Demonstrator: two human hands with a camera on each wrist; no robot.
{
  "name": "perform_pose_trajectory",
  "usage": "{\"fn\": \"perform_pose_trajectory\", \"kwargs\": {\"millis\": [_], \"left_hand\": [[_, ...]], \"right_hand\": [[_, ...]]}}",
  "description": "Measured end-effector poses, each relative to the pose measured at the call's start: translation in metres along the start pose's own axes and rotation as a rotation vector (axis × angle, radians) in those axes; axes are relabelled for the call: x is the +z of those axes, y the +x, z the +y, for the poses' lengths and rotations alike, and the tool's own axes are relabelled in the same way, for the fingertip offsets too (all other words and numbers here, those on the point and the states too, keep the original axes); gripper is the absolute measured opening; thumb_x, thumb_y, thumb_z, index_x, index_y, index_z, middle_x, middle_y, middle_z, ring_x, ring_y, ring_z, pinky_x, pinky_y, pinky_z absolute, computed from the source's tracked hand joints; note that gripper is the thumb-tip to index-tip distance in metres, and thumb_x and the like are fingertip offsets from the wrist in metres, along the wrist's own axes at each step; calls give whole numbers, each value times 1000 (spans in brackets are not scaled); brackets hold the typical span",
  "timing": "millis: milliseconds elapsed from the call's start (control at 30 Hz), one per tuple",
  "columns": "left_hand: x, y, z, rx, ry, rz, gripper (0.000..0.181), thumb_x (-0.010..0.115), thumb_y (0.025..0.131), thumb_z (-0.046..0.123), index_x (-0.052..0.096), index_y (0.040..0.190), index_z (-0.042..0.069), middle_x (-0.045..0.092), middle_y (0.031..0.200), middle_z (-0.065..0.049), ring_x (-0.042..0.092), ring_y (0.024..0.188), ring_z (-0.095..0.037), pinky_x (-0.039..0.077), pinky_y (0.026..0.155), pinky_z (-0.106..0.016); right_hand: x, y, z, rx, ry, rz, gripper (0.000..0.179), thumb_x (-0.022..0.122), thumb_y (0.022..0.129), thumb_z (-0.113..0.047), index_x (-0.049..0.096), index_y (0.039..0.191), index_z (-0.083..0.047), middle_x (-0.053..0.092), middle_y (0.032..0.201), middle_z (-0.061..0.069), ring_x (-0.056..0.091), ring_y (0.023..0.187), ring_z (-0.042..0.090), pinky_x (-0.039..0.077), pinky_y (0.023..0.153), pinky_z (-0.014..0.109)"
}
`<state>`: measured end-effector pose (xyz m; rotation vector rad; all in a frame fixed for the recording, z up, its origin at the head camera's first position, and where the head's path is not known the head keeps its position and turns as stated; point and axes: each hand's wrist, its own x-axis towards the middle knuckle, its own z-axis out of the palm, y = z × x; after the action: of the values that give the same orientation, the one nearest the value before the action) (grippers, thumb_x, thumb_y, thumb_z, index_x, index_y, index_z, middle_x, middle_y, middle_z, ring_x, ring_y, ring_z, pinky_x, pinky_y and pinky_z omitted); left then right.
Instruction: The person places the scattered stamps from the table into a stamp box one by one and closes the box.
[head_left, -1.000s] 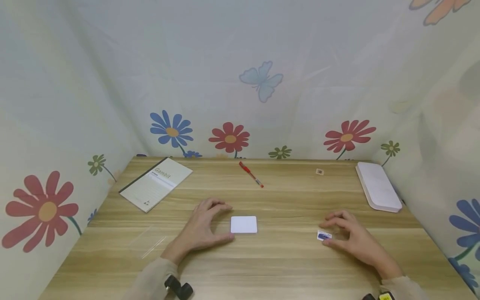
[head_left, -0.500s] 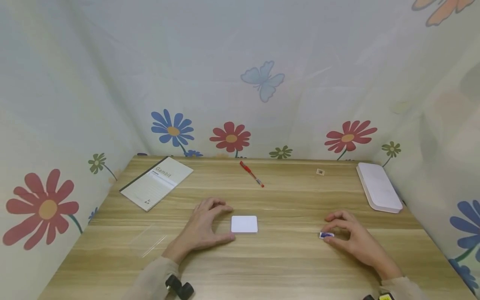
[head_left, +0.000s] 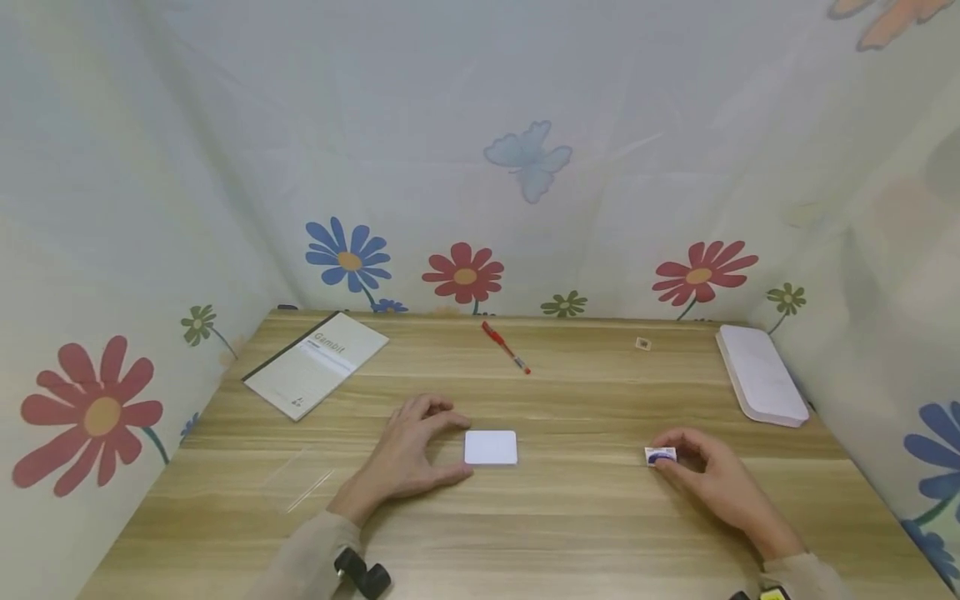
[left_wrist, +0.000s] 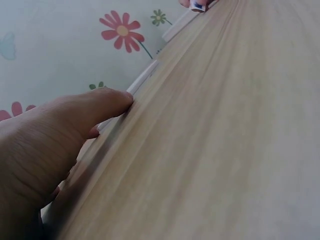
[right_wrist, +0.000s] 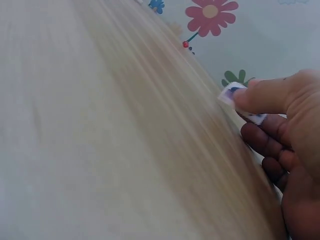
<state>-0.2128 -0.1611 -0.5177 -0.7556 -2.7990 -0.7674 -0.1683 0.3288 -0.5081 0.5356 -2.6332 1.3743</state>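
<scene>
My right hand (head_left: 708, 479) pinches a small postage stamp (head_left: 661, 456) between thumb and fingers. Its toothed edge and blue-purple print show in the right wrist view, where the thumb covers part of the stamp (right_wrist: 228, 93). On the table lies a white rectangular card (head_left: 491, 447) with rounded corners. My left hand (head_left: 408, 450) rests at the card's left side, thumb by the lower corner and forefinger by the upper one, the fingers loosely bent. From the left wrist the white card (left_wrist: 142, 77) is seen edge-on past the thumb.
Toward the back of the wooden table (head_left: 570, 533) lie a notebook (head_left: 315, 367), a red pen (head_left: 506, 347), another small stamp-like piece (head_left: 643, 343) and a white flat case (head_left: 761, 375). A clear plastic sheet (head_left: 300, 483) lies left of the left hand. Flowered curtains enclose the table.
My right hand has tilted the stamp and raised it slightly, moving it a little away from me and to the right. The left hand and the card stay in place.
</scene>
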Motion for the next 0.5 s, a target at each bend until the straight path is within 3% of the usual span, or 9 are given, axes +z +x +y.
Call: {"fn": "perform_pose_trajectory", "kwargs": {"millis": [200, 500], "left_hand": [[1, 2, 1, 4, -30, -5, 55, 91, 84, 60, 77, 132, 37, 58, 153, -3, 48, 146, -31, 37, 121, -61], [0, 1, -1, -2, -33, -6, 55, 91, 83, 64, 76, 130, 38, 57, 155, -3, 47, 147, -31, 36, 122, -63]], "right_hand": [[-1, 6, -3, 28, 39, 71, 21, 77, 103, -1, 75, 123, -3, 82, 108, 12, 72, 93, 4, 57, 78, 18], [7, 38, -19, 202, 134, 120, 25, 78, 104, -8, 73, 126, 5, 81, 113, 19, 72, 89, 6, 60, 75, 22]]}}
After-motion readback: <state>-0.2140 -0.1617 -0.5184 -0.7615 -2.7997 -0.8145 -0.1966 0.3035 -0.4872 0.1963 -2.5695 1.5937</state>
